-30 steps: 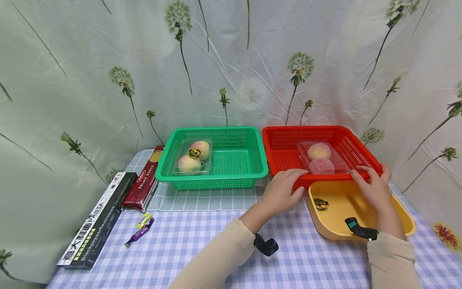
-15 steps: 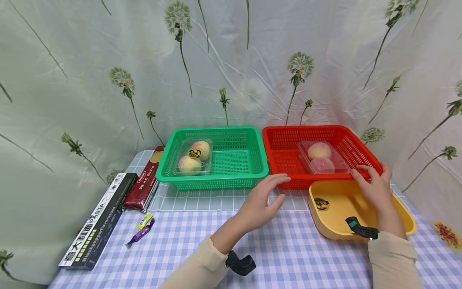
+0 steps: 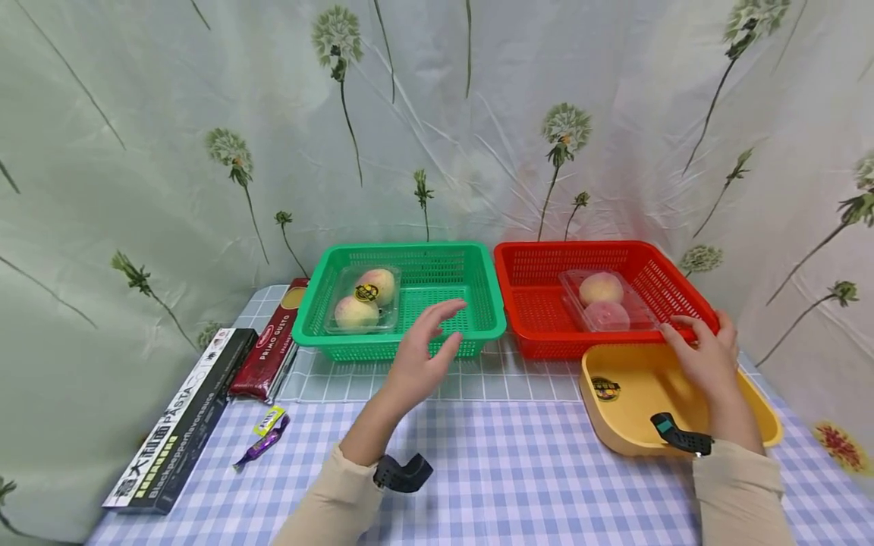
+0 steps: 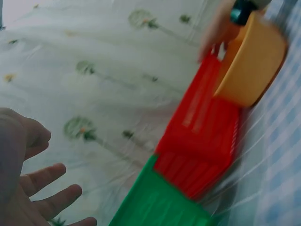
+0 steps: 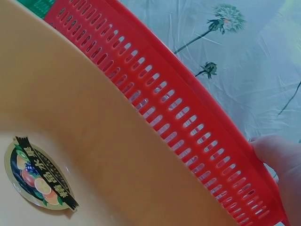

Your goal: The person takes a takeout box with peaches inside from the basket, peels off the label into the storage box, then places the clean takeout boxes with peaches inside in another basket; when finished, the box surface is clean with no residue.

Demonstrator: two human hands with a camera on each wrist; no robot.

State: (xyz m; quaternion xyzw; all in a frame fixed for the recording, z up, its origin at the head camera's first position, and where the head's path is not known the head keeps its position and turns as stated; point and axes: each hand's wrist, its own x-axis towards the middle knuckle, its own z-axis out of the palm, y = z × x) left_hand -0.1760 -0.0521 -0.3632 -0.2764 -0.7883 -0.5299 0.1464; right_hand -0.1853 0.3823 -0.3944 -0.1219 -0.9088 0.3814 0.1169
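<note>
My left hand (image 3: pixel 418 362) is in the air before the green basket (image 3: pixel 447 334), fingers spread and thumb apart, holding nothing. In the left wrist view its fingers (image 4: pixel 56 200) stand bare. Inside the green basket lies a clear plastic box of two peaches (image 3: pixel 358 311) with a dark round sticker. With my right hand (image 3: pixel 706 356) I grip the front right corner of the red basket (image 3: pixel 539 337); the thumb (image 5: pixel 273 153) lies at its rim in the right wrist view. A second clear box of peaches (image 3: pixel 604 303) rests in the red basket.
Right in front of the red basket stands a yellow bin (image 3: pixel 617 432) with a fruit sticker (image 5: pixel 40 176) inside. A black pasta box (image 3: pixel 180 425), a red spaghetti packet (image 3: pixel 269 349) and a purple-wrapped candy (image 3: pixel 262 444) with a yellow label lie at left. A floral curtain hangs behind.
My left hand has moved left, away from the red basket's front rim to before the green basket. The right hand stays at the red basket's corner.
</note>
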